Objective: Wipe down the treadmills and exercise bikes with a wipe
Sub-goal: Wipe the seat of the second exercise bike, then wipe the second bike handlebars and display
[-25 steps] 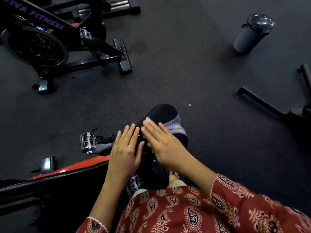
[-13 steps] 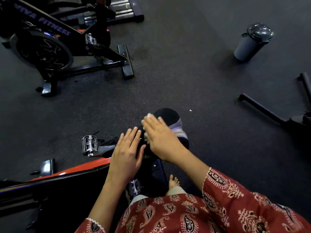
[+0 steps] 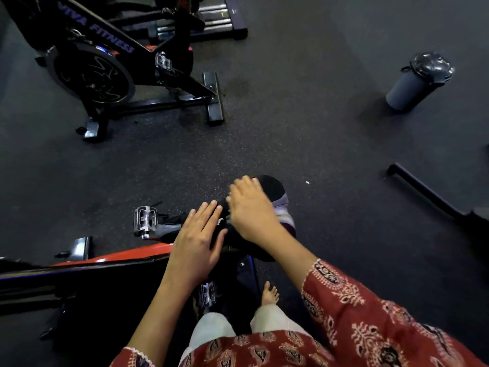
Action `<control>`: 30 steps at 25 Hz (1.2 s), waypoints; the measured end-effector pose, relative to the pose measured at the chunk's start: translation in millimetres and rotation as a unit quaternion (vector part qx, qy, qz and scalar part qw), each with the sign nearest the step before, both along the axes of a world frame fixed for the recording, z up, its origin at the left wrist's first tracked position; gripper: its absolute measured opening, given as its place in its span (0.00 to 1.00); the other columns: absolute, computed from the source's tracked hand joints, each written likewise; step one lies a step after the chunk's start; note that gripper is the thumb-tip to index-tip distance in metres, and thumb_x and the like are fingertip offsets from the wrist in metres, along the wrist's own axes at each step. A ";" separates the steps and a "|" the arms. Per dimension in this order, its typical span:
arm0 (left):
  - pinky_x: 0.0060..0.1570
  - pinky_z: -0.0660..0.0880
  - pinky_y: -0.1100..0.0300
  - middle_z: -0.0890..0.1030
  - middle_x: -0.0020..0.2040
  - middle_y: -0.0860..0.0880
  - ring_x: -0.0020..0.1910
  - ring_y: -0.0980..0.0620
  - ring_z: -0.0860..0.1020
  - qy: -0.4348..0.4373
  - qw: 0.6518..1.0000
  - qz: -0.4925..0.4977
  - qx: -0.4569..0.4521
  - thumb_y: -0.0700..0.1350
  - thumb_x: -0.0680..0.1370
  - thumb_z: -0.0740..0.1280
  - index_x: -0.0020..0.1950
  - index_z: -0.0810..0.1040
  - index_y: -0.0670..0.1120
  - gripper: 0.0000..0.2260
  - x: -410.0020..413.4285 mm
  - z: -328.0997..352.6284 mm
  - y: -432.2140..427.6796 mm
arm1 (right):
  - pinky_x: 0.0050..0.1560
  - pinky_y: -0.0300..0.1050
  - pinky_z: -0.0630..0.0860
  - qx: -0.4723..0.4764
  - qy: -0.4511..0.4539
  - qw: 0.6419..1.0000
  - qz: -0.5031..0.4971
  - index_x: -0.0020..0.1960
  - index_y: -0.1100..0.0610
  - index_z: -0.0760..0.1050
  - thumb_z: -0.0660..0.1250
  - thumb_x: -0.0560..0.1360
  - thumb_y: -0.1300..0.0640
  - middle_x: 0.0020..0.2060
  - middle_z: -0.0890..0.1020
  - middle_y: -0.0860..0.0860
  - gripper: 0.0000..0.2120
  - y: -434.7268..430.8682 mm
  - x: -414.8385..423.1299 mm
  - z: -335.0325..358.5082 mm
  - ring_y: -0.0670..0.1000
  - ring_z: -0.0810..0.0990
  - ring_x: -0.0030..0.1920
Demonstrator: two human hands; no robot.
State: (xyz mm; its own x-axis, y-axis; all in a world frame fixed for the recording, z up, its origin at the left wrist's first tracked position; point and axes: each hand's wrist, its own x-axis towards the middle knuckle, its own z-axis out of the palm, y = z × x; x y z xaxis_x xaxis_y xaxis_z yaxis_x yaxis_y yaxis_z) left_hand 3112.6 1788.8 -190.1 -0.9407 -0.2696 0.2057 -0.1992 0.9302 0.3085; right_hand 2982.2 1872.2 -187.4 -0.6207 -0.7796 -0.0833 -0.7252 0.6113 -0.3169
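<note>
Head view: we press both hands on a bike saddle (image 3: 271, 188).
Our left hand (image 3: 195, 242) lies flat, holding nothing. Just right of it, our right hand (image 3: 251, 207) presses with loose, open fingers. No wipe shows; likely it sits under that palm, where it could bunch or slip out, leaving patches unwiped.

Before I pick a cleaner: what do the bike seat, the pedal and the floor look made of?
Seat: matte black, probably vinyl or foam; no shine.
Pedal: bare metal, bright and glinting.
Floor: likely rubber; dark, dull, fine pale speckles.
</note>
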 end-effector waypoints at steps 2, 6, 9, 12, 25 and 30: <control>0.68 0.60 0.51 0.75 0.65 0.39 0.64 0.40 0.74 0.011 1.000 0.027 0.004 0.48 0.77 0.58 0.65 0.75 0.36 0.22 3.2 -0.3 3.5 | 0.69 0.57 0.64 -0.015 0.023 0.997 0.072 0.62 0.67 0.75 0.44 0.74 0.53 0.60 0.78 0.63 0.29 3.0 17.3 -4.4 0.64 0.73 0.64; 0.70 0.56 0.53 0.73 0.67 0.39 0.68 0.41 0.70 0.013 0.997 0.082 0.004 0.49 0.78 0.57 0.66 0.74 0.35 0.23 17.9 -3.3 11.8 | 0.69 0.52 0.62 -0.109 0.087 0.988 0.061 0.66 0.63 0.74 0.54 0.75 0.57 0.66 0.75 0.58 0.23 53.1 20.5 -17.8 0.57 0.73 0.67; 0.71 0.56 0.52 0.73 0.68 0.39 0.68 0.40 0.69 0.005 0.996 0.085 0.003 0.49 0.77 0.57 0.65 0.74 0.35 0.23 23.6 -3.3 14.5 | 0.72 0.53 0.60 -0.143 0.106 0.983 -0.043 0.68 0.66 0.70 0.53 0.78 0.60 0.69 0.71 0.61 0.22 76.3 38.7 -20.1 0.58 0.68 0.71; 0.66 0.62 0.44 0.76 0.63 0.37 0.65 0.37 0.73 -0.005 0.997 0.081 0.016 0.49 0.76 0.58 0.61 0.77 0.35 0.22 25.7 2.9 18.8 | 0.72 0.53 0.61 -0.184 0.062 0.981 -0.014 0.64 0.70 0.73 0.56 0.73 0.69 0.65 0.73 0.66 0.20 79.3 67.8 -18.6 0.63 0.71 0.67; 0.60 0.71 0.42 0.82 0.54 0.39 0.54 0.40 0.80 0.103 0.956 0.268 -0.063 0.44 0.75 0.68 0.58 0.80 0.37 0.15 237.9 126.0 -14.9 | 0.58 0.45 0.67 -0.280 -0.042 0.946 0.158 0.62 0.68 0.74 0.59 0.73 0.74 0.54 0.74 0.64 0.18 -35.8 214.8 137.9 0.63 0.75 0.54; 0.55 0.75 0.40 0.83 0.51 0.38 0.51 0.39 0.81 0.154 0.899 0.391 -0.122 0.46 0.73 0.67 0.55 0.81 0.36 0.16 369.3 185.6 -28.2 | 0.55 0.42 0.68 -0.332 -0.047 0.890 0.311 0.62 0.70 0.74 0.61 0.74 0.73 0.54 0.74 0.65 0.17 -80.7 339.0 199.4 0.63 0.77 0.51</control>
